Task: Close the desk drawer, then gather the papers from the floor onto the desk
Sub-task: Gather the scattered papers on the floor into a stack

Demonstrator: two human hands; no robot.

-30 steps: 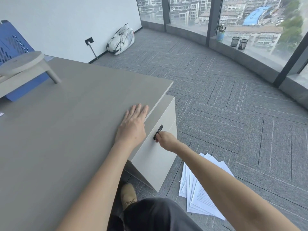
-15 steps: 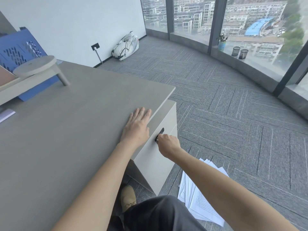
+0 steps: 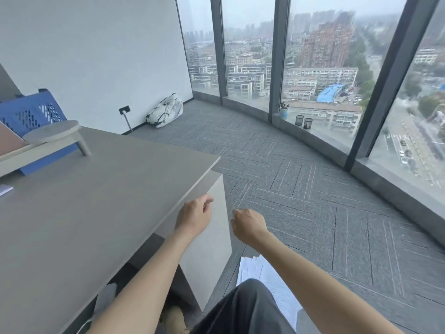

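Hovering loosely curled and empty beside the bench (image 3: 96, 208) corner, the left hand (image 3: 195, 216) and right hand (image 3: 249, 225) were clear of the drawer front (image 3: 212, 237), apparently flush; the papers (image 3: 262, 271) lay fanned on the floor (image 3: 313, 201) below, where a hurried one-handed scoop could scatter sheets

A gray desk (image 3: 84, 213) fills the left side, and the white drawer unit (image 3: 209, 237) under its corner has a flat front. The left hand (image 3: 195, 216) is loosely curled in the air by the desk edge, and the right hand (image 3: 249, 225) is curled in the air beside the drawer unit, with nothing in either one. White papers (image 3: 267, 278) lie on the gray carpet (image 3: 313, 201) by the person's knee, and a white bag (image 3: 166, 112) sits far off by the wall, near the big windows (image 3: 320, 56).
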